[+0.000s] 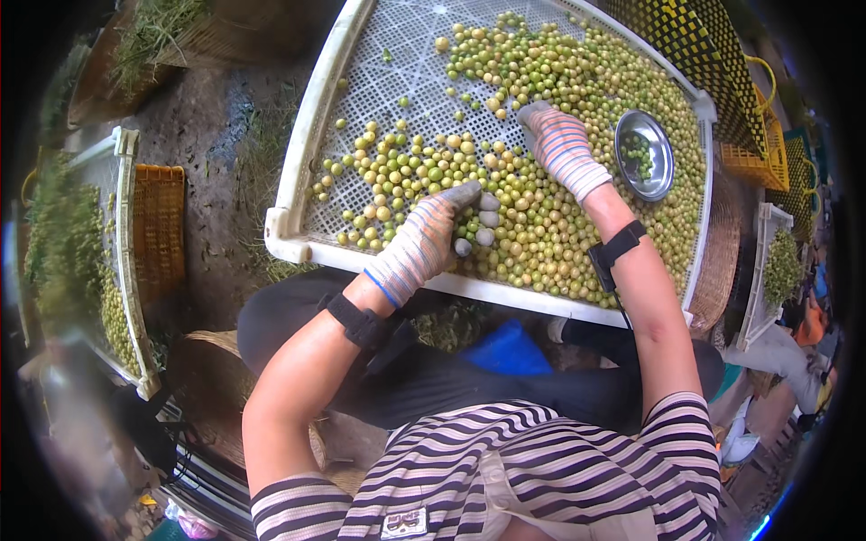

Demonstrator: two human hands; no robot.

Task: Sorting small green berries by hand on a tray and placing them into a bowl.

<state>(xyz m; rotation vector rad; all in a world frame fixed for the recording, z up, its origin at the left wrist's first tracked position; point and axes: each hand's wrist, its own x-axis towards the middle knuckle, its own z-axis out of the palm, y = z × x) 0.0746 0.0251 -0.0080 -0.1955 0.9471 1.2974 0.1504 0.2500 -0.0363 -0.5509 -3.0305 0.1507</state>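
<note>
Before me lies a white plastic mesh tray [287,162] spread with small round green and yellowish fruits [555,250]. My left hand [433,226], in a striped knit glove with grey fingertips, is cupped near the tray's front side. Several green fruits [465,220] show between its thumb and curled fingers. Farther back, my right hand [561,145], gloved alike, reaches down to the edge of the fruit pile. Its fingertips are partly hidden, so I cannot see whether they pinch a fruit. To its right, a metal bowl [645,155] holding small green fruits rests tilted on the pile.
At left stand another white tray [128,257] with stems and fruits and an orange plastic basket [159,230]. A black-and-yellow woven basket [710,61] and a yellow crate [771,149] are at right. Blue material [511,351] lies under the tray. Another person's leg [778,355] shows far right.
</note>
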